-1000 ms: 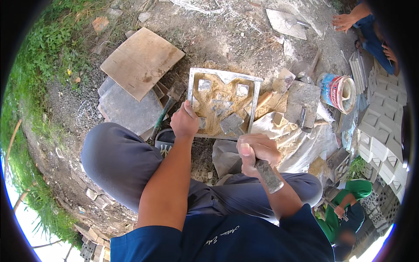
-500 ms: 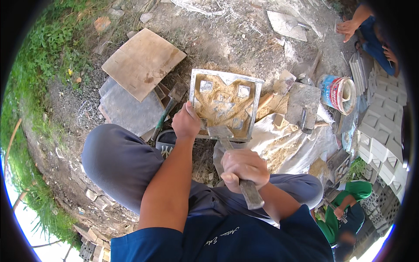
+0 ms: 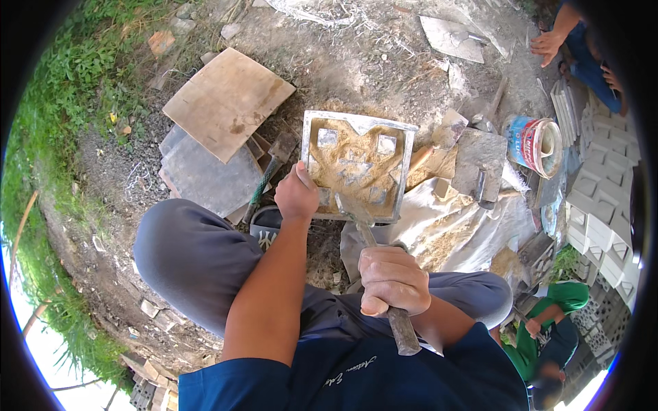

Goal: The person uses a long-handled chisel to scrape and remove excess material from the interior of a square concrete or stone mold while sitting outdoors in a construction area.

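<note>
Near frame [image 3: 408, 168], right hand [image 3: 393, 281] clenched round trowel [image 3: 404, 334]

Tan sand [image 3: 356, 185], seemingly grey-brown tool [image 3: 402, 330]

My right grip [image 3: 394, 282] has drawn back toward me; its flat-bladed tool [image 3: 355, 211] has tipped, uncovering the frame's [image 3: 406, 171] lower-right square [image 3: 378, 196].

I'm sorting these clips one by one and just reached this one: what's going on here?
The person's left hand holds the left rim of a shallow square frame with sandy material inside. The right hand grips a flat-bladed hand tool, its blade by the frame's near edge. A green-handled hammer lies to the frame's left, a bucket to its right.
</note>
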The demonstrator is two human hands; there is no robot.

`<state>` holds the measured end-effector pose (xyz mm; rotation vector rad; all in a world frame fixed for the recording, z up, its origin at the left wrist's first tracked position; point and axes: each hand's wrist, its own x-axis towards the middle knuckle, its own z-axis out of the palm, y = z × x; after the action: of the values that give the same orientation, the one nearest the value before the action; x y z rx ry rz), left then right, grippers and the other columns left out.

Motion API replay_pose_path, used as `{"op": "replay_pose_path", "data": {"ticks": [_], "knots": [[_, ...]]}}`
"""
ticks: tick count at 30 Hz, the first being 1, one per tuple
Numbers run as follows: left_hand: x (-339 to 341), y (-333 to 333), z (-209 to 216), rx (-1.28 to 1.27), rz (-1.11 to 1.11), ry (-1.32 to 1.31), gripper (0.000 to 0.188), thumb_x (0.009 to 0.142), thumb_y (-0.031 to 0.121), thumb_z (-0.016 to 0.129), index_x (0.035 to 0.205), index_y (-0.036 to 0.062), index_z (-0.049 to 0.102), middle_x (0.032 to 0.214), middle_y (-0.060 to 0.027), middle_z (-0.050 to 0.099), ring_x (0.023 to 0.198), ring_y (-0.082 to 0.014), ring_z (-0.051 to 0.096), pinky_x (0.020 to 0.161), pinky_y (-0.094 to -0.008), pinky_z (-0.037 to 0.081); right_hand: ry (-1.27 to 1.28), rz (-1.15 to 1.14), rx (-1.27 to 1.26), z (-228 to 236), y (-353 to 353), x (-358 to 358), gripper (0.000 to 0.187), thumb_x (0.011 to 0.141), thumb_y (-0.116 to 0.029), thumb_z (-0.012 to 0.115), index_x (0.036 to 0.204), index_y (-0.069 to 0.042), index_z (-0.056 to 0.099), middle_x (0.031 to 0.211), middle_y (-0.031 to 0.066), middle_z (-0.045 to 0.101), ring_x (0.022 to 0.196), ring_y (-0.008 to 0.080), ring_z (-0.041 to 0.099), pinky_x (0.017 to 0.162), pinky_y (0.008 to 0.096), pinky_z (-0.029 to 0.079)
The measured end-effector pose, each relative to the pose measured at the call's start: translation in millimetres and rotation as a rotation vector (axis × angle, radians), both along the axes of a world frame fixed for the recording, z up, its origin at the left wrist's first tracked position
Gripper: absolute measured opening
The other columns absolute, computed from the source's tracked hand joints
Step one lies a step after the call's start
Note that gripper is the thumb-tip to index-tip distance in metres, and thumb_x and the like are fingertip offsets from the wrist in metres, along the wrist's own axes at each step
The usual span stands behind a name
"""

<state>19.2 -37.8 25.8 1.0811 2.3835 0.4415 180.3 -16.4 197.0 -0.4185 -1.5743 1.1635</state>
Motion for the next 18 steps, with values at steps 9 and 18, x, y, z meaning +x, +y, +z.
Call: {"op": "replay_pose_path", "data": {"ticks": [9, 18], "knots": [[0.5, 1.1, -3.2, 0.004, -0.016, -0.026, 0.045, 0.105, 0.037, 0.031, 0.097, 0.0084, 0.065, 0.084, -0.0225, 0.069, 0.08, -0.0485, 0.064, 0.072, -0.0593, 0.05, 0.08, -0.212, -0.09, -19.6, -2.9, 8.8, 0.034, 0.097, -0.009, 0.063, 0.067, 0.002, 0.05, 0.055, 0.0045, 0.046, 0.042, 0.0171, 0.043, 0.038, 0.0301, 0.035], [0.5, 2.6, 1.1, -0.035, 0.002, -0.051, 0.051, 0.106, 0.039, 0.029, 0.103, 0.0061, 0.068, 0.086, -0.0251, 0.069, 0.085, -0.0497, 0.063, 0.076, -0.0597, 0.049, 0.081, -0.307, -0.116, -6.4, 8.2, 19.8, 0.037, 0.099, -0.004, 0.054, 0.066, 0.003, 0.039, 0.054, 0.0071, 0.044, 0.043, 0.0134, 0.036, 0.036, 0.0307, 0.03]]}}
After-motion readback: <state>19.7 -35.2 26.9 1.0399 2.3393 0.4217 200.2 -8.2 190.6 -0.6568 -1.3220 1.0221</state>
